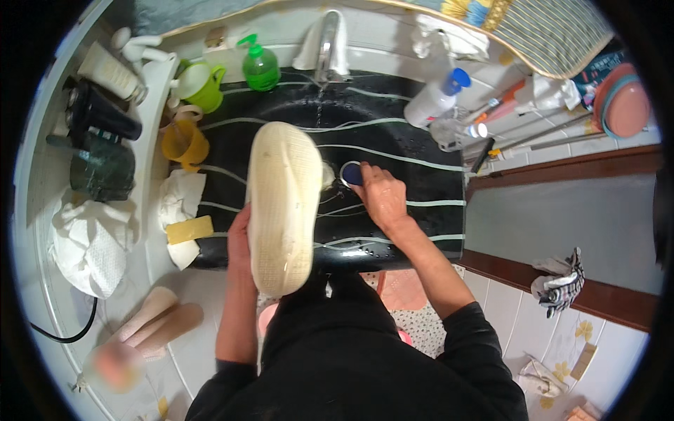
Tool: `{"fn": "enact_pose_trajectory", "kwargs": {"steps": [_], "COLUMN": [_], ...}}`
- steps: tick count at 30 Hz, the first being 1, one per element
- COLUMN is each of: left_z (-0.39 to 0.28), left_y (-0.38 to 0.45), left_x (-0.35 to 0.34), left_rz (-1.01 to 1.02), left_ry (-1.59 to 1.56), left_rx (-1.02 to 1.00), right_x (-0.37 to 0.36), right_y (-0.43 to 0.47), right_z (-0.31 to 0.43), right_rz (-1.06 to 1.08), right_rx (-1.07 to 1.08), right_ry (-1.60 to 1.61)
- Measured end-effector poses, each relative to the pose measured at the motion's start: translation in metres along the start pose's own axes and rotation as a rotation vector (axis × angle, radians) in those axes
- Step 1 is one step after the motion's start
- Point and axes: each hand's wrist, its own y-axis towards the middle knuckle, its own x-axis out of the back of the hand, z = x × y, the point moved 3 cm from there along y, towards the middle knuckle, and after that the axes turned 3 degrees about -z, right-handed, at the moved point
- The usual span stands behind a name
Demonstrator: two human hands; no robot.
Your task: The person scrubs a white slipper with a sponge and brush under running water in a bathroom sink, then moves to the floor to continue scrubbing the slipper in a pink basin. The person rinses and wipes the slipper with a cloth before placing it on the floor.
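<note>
My left hand point(240, 237) grips a cream-coloured shoe point(284, 210) by its left side. Its textured rubber sole faces up, with faint grey marks and a wet gleam near the heel end. In my right hand point(383, 194) is a small round item point(352, 174), dark blue with a white rim, held at its right edge; which kind of item it is, I cannot tell. Both hands are above a black sink basin point(368, 221) with pale wavy lines. A thin stream of water falls from the chrome tap point(329, 44). Something whitish lies partly hidden behind the shoe.
A green soap pump bottle point(260, 68) stands at the back, with a lime-green cup point(200, 87) and yellow cup point(184, 142) on the left ledge. Yellow bar soap point(189, 230) lies nearby. At right stand a blue-capped white bottle point(434, 100) and a clear bottle point(452, 131).
</note>
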Motion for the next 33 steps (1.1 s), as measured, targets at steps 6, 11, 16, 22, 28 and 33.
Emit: {"fn": "enact_pose_trajectory", "kwargs": {"steps": [6, 11, 16, 22, 28, 33], "left_z": [-0.021, -0.004, 0.008, 0.035, 0.056, 0.075], "left_y": [-0.027, -0.036, -0.049, -0.066, -0.077, -0.080], "left_x": [-0.029, -0.076, -0.113, -0.142, -0.134, -0.132], "left_rz": [-0.042, 0.075, 0.067, 0.159, 0.160, 0.299], "left_ry": [0.771, 1.244, 1.585, 1.832, 1.915, 1.968], "left_rx": [-0.349, -0.564, -0.910, -1.225, -1.255, -1.365], "right_x": [0.010, 0.020, 0.038, 0.035, 0.039, 0.047], "right_y": [-0.018, -0.049, -0.069, -0.087, -0.099, -0.121], "right_z": [-0.017, -0.040, -0.046, -0.050, -0.071, -0.095], "right_rz": [0.016, 0.040, -0.116, -0.077, -0.096, -0.076], "right_rx": [-0.038, -0.094, -0.140, -0.149, -0.188, -0.257], "right_ry": [0.074, 0.114, 0.127, 0.180, 0.145, 0.129]}}
